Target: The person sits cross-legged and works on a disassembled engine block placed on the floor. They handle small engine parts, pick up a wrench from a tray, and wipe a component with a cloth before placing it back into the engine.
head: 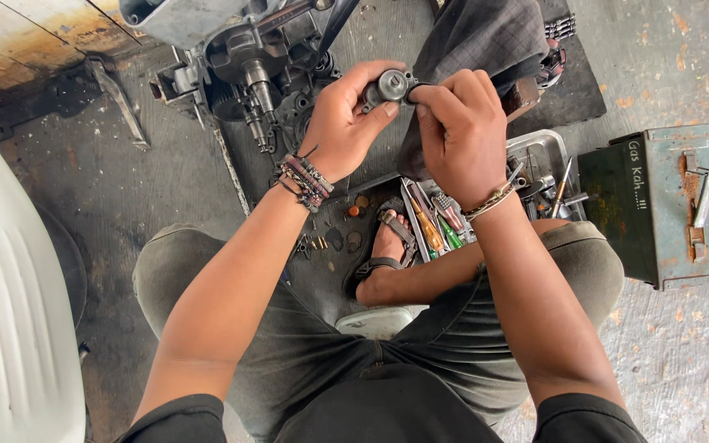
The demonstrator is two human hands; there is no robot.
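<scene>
Left hand (342,119) and right hand (457,135) raised together above the lap, both in a narrow grip on a small round metal part (391,84). Dark cloth (473,41) pinched under the right fingers. Just beyond, an opened engine (248,66) on the floor; below, a metal tray (547,152) of tools; green metal box (666,205) well right.

This is a repair workshop, worked at floor level on stained concrete floor (666,344). An opened engine (248,74) lies at 12 o'clock. A metal tray of screwdrivers and sockets (535,156) and a rusty green toolbox (666,205) sit at 3 o'clock.
</scene>
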